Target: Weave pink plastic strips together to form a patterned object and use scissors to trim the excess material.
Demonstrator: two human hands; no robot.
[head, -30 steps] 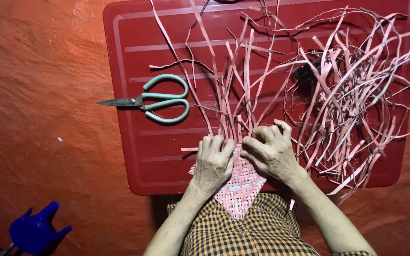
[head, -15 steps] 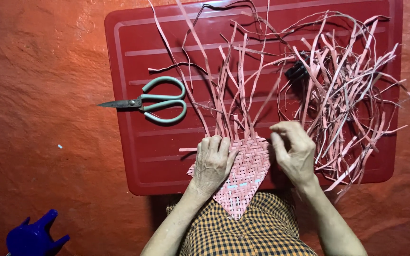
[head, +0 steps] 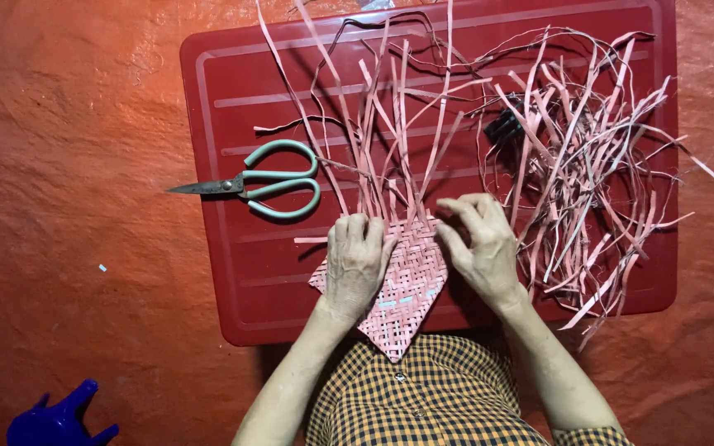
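A small pink woven mat [head: 404,291], diamond-shaped, lies at the near edge of a red plastic lid [head: 233,91]. Long loose pink strips [head: 390,140] run up from its top edge. My left hand [head: 354,266] lies flat on the mat's left half, pressing it down. My right hand [head: 478,241] is at the mat's upper right corner, with thumb and fingers pinched around the strips there.
Green-handled scissors [head: 266,182] lie shut on the lid to the left of the weave. A tangled heap of pink strips [head: 588,165] with a black clip [head: 503,126] fills the lid's right side. A blue plastic object [head: 59,419] sits bottom left on orange sheeting [head: 68,165].
My right hand has moved off the mat to its upper right corner, uncovering more of the weave. The left hand stays on the mat.
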